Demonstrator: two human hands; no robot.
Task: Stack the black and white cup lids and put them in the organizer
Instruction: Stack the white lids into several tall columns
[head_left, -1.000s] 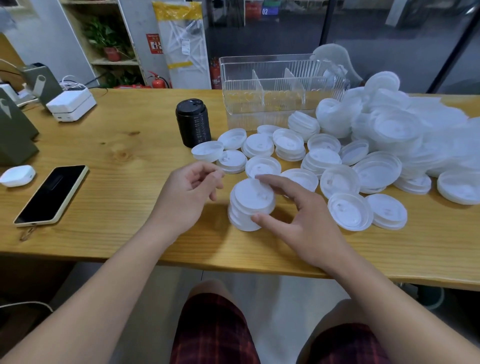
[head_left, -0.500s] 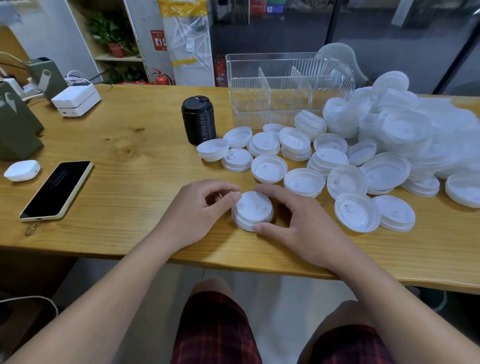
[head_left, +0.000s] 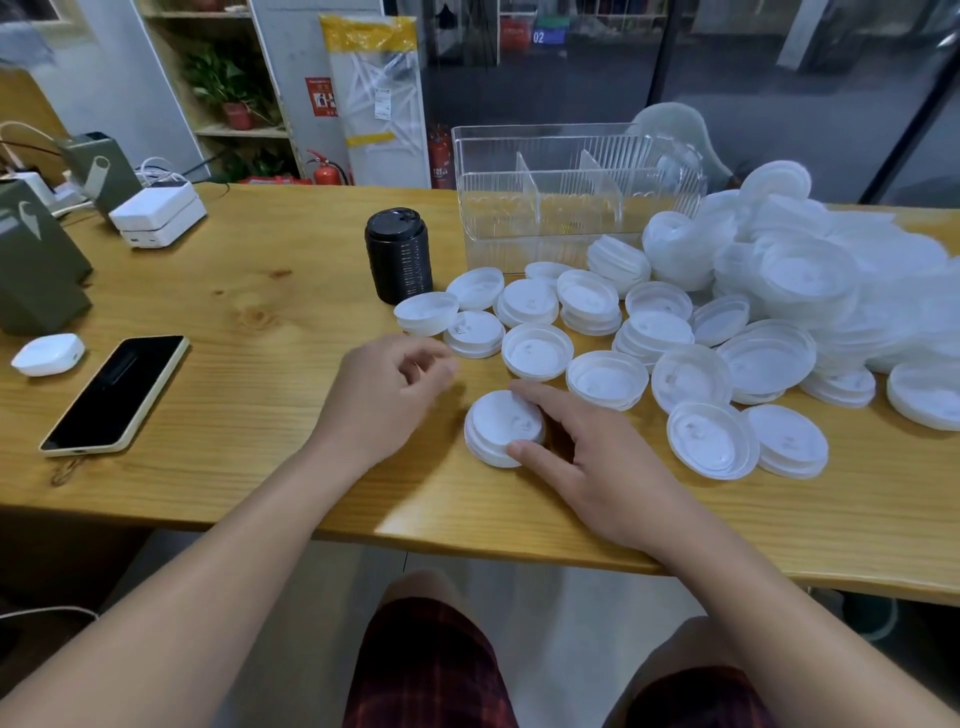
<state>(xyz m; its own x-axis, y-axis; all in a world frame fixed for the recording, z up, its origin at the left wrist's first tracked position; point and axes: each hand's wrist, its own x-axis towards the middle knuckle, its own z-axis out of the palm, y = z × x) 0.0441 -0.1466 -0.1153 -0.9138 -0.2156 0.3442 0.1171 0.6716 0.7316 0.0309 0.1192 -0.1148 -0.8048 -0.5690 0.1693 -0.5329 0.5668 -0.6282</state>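
A short stack of white lids lies on the wooden table near its front edge. My right hand grips this stack with thumb and fingers round its rim. My left hand hovers just left of it, blurred, fingers loosely curled and holding nothing. Several loose white lids and small stacks spread behind and to the right, up to a big heap. A tall stack of black lids stands upright further back. The clear organizer with dividers stands behind the lids.
A phone lies face up at the front left, a small white case beside it. Green boxes and a white device stand at the far left. The table's front edge runs just under my wrists.
The white stack was pressed down flatter between both hands. My left hand has since drawn back to the left, off the stack. My right hand stays on it.
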